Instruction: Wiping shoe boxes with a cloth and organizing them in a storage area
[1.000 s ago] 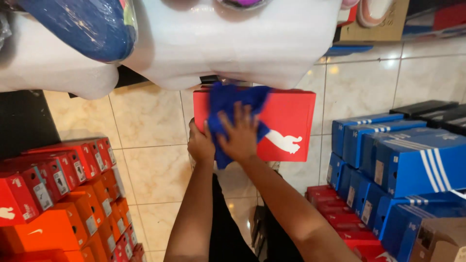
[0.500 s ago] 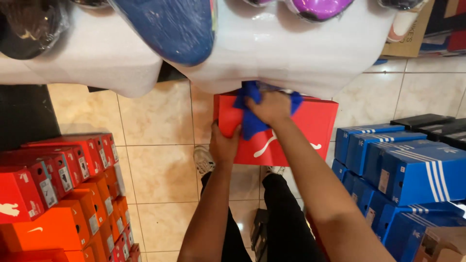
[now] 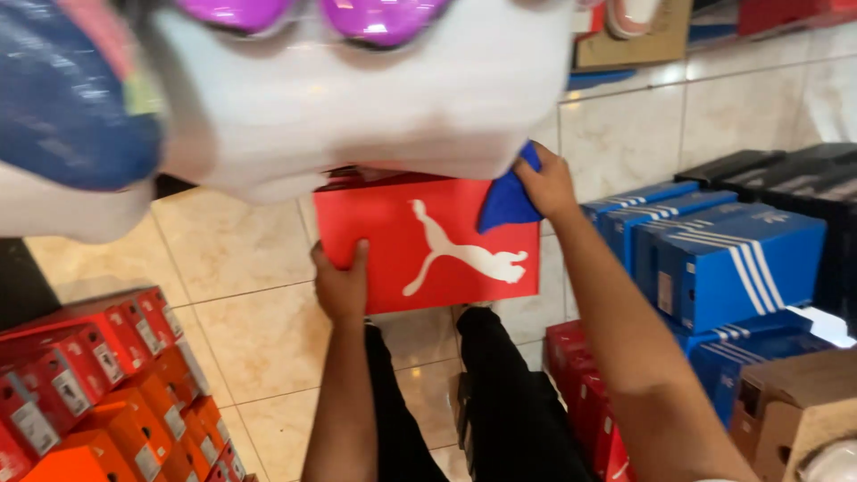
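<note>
Above you a white shelf [image 3: 375, 98] fills the upper view, its rounded edge overhanging the top of the red shoebox [image 3: 428, 241] you hold against it. Tiled floor [image 3: 241, 295] lies open below the box, hemmed by stacked red and orange boxes [image 3: 89, 384] on your left and blue boxes [image 3: 714, 259] close on your right. Your left hand [image 3: 339, 286] grips the box's lower left corner, fingers wrapped over its edge. Your right hand [image 3: 546, 183] pinches a blue cloth [image 3: 504, 201] at the box's upper right corner.
</note>
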